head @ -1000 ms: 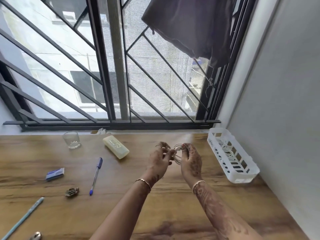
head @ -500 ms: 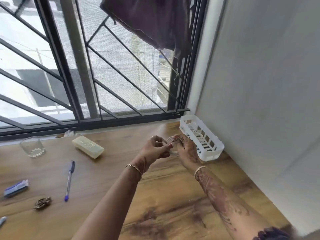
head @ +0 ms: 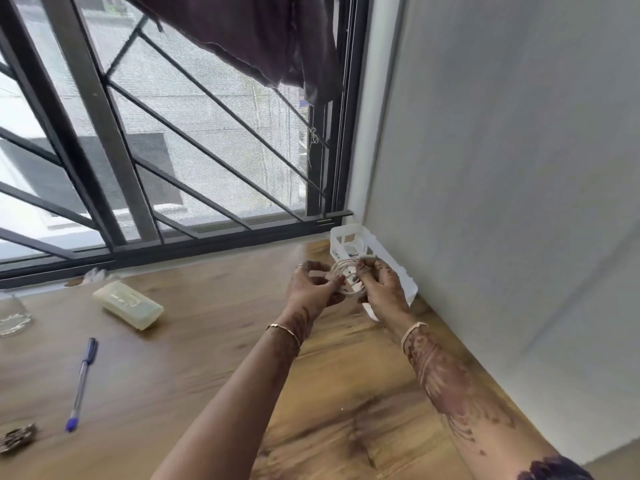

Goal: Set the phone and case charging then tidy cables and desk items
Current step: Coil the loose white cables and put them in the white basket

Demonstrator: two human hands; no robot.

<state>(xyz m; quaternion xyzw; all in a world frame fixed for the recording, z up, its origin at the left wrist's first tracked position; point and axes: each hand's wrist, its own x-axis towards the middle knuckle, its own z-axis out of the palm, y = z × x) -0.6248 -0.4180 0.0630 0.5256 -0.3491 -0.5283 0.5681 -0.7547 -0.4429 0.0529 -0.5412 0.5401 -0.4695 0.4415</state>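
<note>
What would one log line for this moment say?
stage: cable tidying | left hand: pinches cable coil | right hand: holds cable coil | basket: behind hands, beside wall

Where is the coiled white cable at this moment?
In the head view, the coiled white cable is right of centre, held between the left hand and the right hand above the desk, in front of the white basket.

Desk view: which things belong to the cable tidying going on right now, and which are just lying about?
In use:
coiled cable, pinched by the left hand and right hand
white basket behind them

Lying about:
blue pen
pale box
glass
small dark clip
</note>
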